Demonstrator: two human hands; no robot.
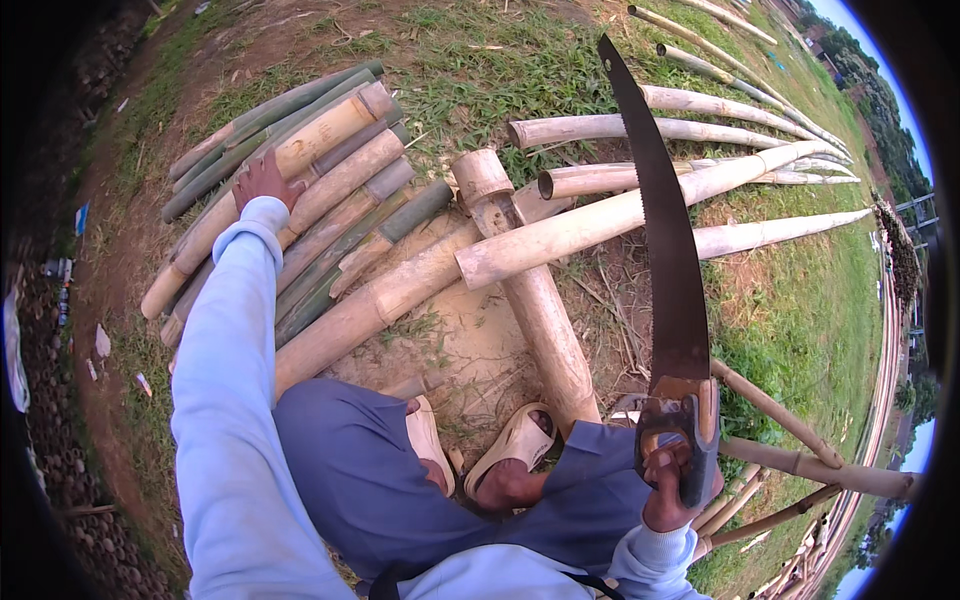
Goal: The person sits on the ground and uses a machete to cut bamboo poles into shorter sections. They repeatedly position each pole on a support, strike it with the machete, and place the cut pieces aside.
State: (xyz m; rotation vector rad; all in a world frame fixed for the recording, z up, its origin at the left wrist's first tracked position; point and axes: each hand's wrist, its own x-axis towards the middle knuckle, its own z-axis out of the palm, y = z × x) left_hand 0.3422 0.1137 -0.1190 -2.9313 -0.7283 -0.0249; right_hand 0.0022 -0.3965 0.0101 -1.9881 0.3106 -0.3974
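Observation:
My right hand (668,490) grips the wooden handle of a handsaw (668,240), whose long dark blade points up and away from me, its toothed edge to the left. At the left, my left hand (266,186) lies with fingers spread on a row of cut bamboo pieces (345,162), some pale and some green. A long pale bamboo pole (590,224) rests across other bamboo in front of me, its near cut end close to the middle. Beneath it a thick bamboo post (545,330) slants toward my feet.
More long poles (590,128) lie on the grass at the right, running away from me. A bamboo frame (820,470) stands beside my right arm. Sawdust (470,330) covers the ground before my sandals (515,440). Stacked bamboo (90,520) lines the far left.

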